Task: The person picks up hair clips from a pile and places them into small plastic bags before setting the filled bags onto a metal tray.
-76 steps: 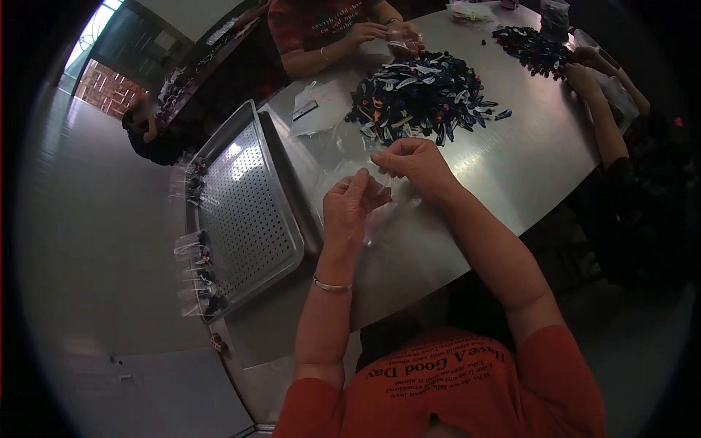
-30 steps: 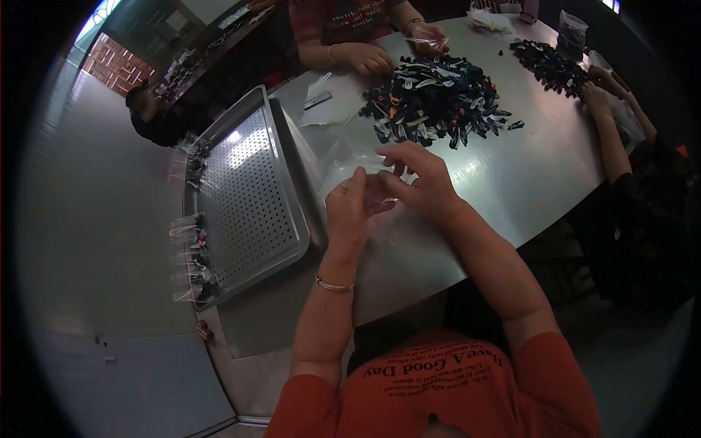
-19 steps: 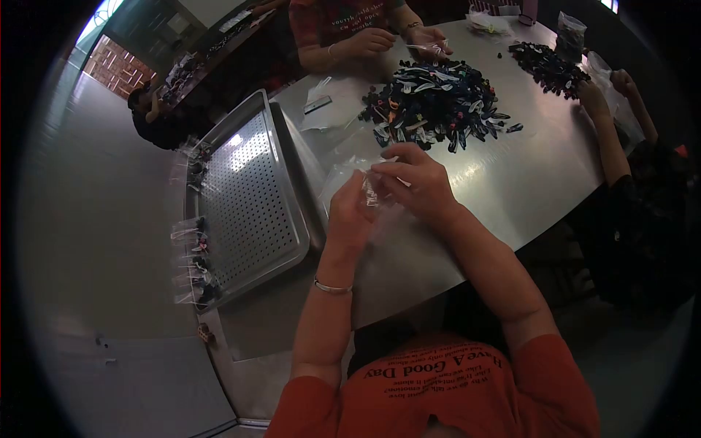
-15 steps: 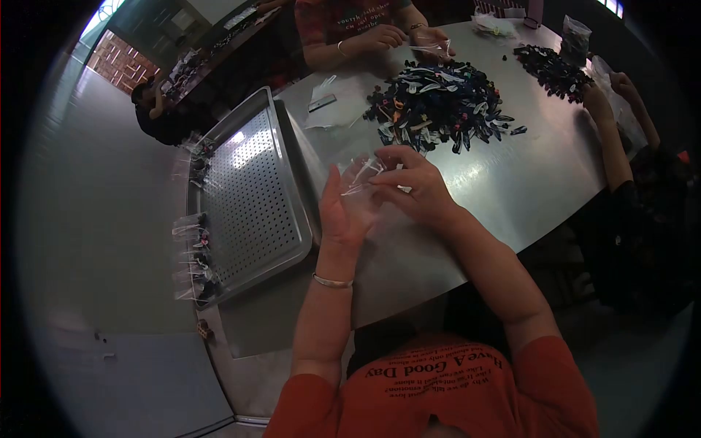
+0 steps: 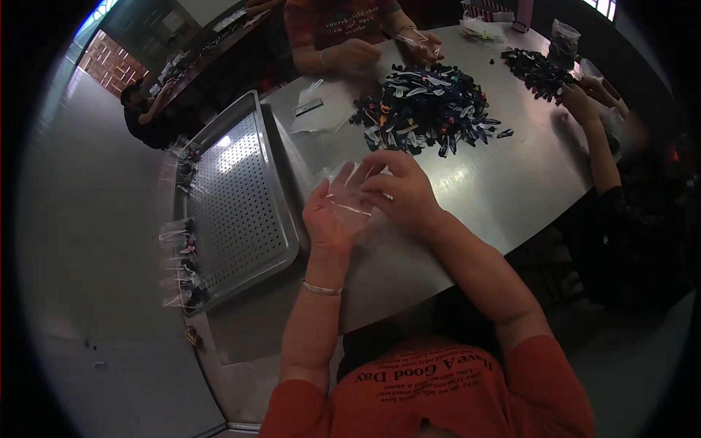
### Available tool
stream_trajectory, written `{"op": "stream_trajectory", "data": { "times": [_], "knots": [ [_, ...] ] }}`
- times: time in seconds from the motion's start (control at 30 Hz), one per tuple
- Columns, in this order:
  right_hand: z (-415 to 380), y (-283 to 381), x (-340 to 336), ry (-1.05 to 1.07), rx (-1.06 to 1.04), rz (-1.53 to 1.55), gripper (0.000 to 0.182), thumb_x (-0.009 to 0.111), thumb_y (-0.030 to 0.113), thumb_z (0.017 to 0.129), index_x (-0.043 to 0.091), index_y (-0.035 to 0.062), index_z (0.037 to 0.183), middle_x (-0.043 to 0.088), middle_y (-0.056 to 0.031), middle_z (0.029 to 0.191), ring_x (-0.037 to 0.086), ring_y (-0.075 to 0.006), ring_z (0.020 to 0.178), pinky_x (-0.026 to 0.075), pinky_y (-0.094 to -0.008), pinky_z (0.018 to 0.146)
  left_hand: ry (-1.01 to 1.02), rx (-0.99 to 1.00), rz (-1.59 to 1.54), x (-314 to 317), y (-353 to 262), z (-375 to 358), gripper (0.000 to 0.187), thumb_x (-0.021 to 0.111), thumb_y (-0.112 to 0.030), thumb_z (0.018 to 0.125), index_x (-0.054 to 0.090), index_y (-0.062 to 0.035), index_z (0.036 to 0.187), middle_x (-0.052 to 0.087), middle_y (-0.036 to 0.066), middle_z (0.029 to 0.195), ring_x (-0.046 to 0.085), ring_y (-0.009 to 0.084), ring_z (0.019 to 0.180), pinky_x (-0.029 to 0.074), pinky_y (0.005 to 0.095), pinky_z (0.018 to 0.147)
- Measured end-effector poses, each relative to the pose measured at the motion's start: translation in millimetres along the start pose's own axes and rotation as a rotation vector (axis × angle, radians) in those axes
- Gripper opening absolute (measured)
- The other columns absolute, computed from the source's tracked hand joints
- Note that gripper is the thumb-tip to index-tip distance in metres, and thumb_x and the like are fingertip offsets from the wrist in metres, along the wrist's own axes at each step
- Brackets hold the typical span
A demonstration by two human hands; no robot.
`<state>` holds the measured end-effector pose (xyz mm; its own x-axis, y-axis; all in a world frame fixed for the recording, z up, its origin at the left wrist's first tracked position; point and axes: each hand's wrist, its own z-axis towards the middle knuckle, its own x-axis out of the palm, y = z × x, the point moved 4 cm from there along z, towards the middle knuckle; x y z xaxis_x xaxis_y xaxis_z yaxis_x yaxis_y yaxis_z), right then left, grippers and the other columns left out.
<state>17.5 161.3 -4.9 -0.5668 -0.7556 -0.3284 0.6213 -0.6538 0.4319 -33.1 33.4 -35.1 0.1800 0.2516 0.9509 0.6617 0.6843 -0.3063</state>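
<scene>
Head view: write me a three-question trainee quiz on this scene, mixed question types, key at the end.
1. True or false: from the wearer's side, the perforated metal tray lies to the left of the large pile of clips.
2. Where is the clear plastic bag that the wearer is handling?
A. Inside the perforated metal tray
B. Over the open left hand
C. On top of the large pile of clips
3. Fill in the missing word: the wearer's bracelet is on the ____ wrist.

Key: 1 true; 2 B; 3 left.

A purplish container (image 5: pixel 524 14) stands upright (top cut off); a barred window (image 5: pixel 603 6) glows beyond.
</scene>
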Motion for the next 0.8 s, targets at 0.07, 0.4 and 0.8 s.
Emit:
{"op": "stream_trajectory", "data": {
  "times": [0.07,0.4,0.8],
  "knots": [
    [2,5,1,0.044,-0.082,-0.021,0.023,0.076,0.006,0.057,0.064,0.0085,0.077,0.059,-0.0061,0.102,0.059,-0.0239,0.091,0.047,-0.0347,0.076,0.015,-0.027,-0.038,0,-1,-1,0.047,0.037,-0.034,0.096,0.043,-0.0006,0.128,0.047,0.025,0.130,0.048,0.0368,0.117,0.041,0.0485,0.095],
    [-2,11,8,-0.014,-0.223,-0.231,0.024,0.071,0.009,0.057,0.063,0.0103,0.080,0.059,-0.0049,0.099,0.059,-0.0226,0.091,0.047,-0.0354,0.077,-0.193,0.074,0.045,-18,5,3,0.037,0.042,-0.036,0.096,0.052,-0.0045,0.112,0.057,0.015,0.107,0.055,0.0286,0.099,0.046,0.0411,0.088],
    [-10,-64,-42,-0.121,0.455,-0.484,0.019,0.071,0.013,0.074,0.064,0.0077,0.091,0.060,-0.0092,0.094,0.062,-0.0271,0.083,0.050,-0.0367,0.071,-0.305,0.238,-0.045,-40,-7,6,0.027,0.052,-0.029,0.093,0.052,-0.0025,0.095,0.059,0.014,0.091,0.057,0.0272,0.091,0.045,0.0466,0.091]
  ]
}}
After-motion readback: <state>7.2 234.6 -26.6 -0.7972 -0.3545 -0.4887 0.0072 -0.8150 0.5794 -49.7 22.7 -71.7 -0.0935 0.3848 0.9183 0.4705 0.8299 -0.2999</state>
